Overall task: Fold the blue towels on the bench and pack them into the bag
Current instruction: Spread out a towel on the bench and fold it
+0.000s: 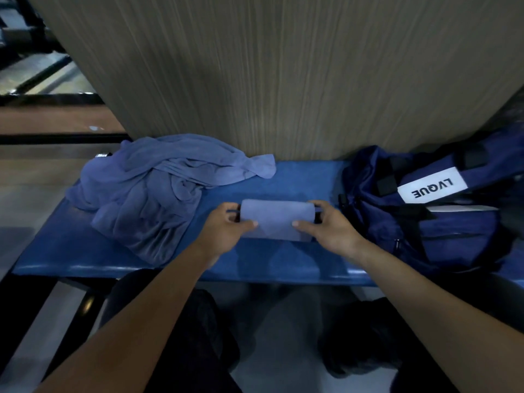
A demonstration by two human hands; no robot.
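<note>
Wood-grain panelling backs a blue counter (71, 251), where the left hand (224, 231) and the right hand (330, 228) each grip one end of a small folded towel (276, 219), thumbs on top and fingers curled round its ends. Left of it, just beside the left hand, lies a crumpled heap of blue towels (158, 188). At the right end sits a navy bag (442, 222) with a white label (431, 187).

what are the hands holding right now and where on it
Both grip the small folded light-blue towel: left hand at its left end, right hand at its right end, thumbs on top.
</note>
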